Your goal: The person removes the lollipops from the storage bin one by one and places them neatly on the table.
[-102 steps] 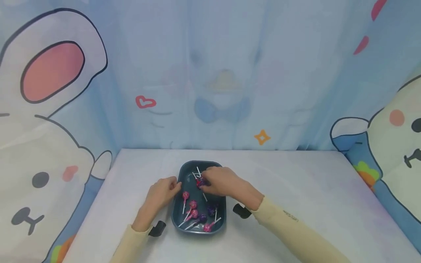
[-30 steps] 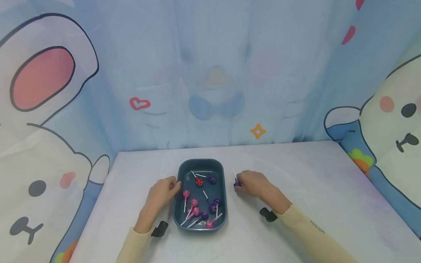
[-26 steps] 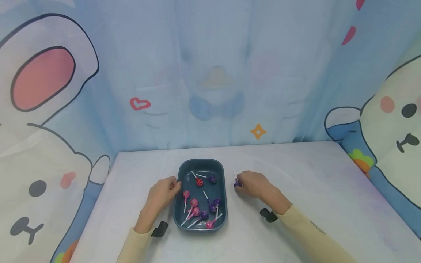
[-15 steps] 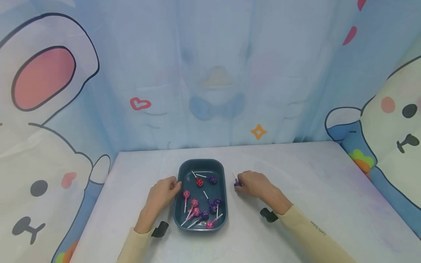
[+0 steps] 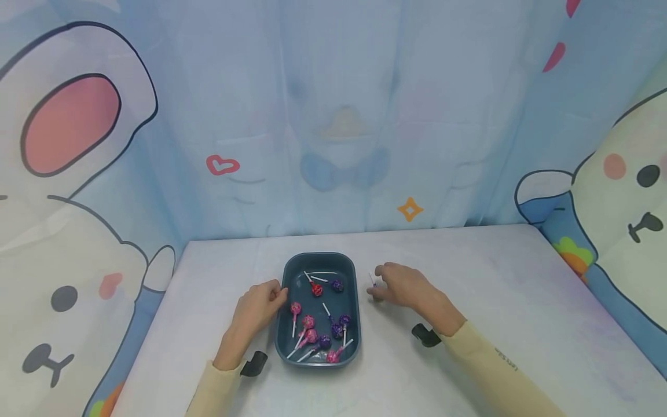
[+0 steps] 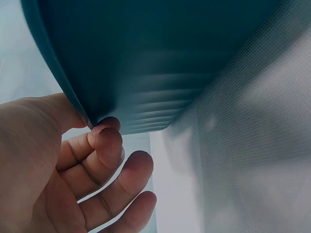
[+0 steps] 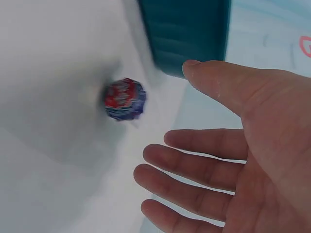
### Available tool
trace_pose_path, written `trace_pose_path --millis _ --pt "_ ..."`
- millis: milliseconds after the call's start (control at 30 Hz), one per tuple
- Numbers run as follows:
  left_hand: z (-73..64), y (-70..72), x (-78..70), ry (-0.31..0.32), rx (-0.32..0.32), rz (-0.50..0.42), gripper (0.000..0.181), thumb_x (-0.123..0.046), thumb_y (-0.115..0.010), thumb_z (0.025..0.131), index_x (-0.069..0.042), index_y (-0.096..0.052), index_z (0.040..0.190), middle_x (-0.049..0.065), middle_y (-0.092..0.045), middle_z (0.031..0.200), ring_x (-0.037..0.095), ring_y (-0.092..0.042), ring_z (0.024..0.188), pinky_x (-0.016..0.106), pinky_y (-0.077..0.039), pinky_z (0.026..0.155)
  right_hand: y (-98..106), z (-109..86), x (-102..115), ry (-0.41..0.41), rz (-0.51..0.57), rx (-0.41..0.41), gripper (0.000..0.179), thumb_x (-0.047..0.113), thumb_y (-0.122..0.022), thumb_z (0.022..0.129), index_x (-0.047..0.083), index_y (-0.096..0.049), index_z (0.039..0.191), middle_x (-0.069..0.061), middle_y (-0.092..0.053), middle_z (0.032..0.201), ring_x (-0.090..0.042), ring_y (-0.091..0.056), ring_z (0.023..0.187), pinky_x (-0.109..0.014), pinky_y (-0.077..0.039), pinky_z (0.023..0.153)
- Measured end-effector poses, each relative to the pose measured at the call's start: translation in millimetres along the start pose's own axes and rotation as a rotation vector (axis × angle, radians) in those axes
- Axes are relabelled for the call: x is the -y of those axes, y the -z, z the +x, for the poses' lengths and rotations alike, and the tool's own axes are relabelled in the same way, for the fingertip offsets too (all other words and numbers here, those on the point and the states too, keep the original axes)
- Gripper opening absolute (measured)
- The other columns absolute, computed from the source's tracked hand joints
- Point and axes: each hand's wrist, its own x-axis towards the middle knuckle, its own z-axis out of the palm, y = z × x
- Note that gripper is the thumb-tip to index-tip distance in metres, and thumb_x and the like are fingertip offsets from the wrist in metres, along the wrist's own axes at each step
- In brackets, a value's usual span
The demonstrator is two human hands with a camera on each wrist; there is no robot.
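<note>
My left hand (image 5: 257, 307) pinches the left rim of a dark teal tray (image 5: 344, 301) between thumb and index finger; the other fingers curl loosely outside the wall (image 6: 155, 92). To the right of the tray, a purple-wrapped lollipop (image 7: 126, 99) with a red label is on the white table. My right hand (image 5: 403, 286) is just beside it, with thumb and fingers spread apart and nothing between them. In the head view that hand mostly covers the candy, leaving its white stick (image 5: 372, 278) showing.
Inside the tray lie a red lollipop (image 5: 316, 289), several pink lollipops (image 5: 295, 307) and several purple ones (image 5: 337, 285). The white tabletop (image 5: 479, 278) ends at a printed curtain (image 5: 344, 116) behind.
Earlier my right hand reached into the tray, then held a purple lollipop on the table to its right. Now its fingers have spread and let go. My left hand stays at the rim.
</note>
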Motion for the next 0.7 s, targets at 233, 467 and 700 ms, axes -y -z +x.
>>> trace_pose_path --millis 233,467,700 --pt "-0.1 0.0 -0.7 0.002 -0.002 -0.006 0.027 -0.035 -0.055 0.088 -0.017 -0.050 0.068 -0.005 -0.043 0.052 0.010 -0.040 0.048 0.026 -0.030 0.045 10 -0.8 4 0.014 0.003 -0.020 0.055 0.049 -0.062 0.081 0.008 -0.058 0.117 -0.007 -0.062 0.108 -0.020 -0.060 0.094 -0.040 -0.049 0.082" --pt "0.3 -1.2 0.1 0.011 -0.004 0.000 0.027 -0.034 -0.056 0.088 -0.017 -0.051 0.069 -0.005 -0.044 0.052 0.010 -0.040 0.048 0.026 -0.030 0.045 11 -0.2 6 0.041 -0.015 -0.037 0.053 0.048 -0.062 0.082 0.007 -0.059 0.115 -0.007 -0.063 0.106 -0.019 -0.061 0.091 -0.038 -0.050 0.079" --pt "0.1 -1.4 0.1 0.013 -0.004 0.002 0.027 -0.035 -0.056 0.087 -0.017 -0.051 0.069 -0.005 -0.044 0.052 0.010 -0.041 0.048 0.026 -0.030 0.045 16 3.4 9 0.046 -0.025 -0.038 0.053 0.048 -0.061 0.082 0.008 -0.058 0.117 -0.007 -0.062 0.107 -0.019 -0.061 0.092 -0.038 -0.050 0.080"
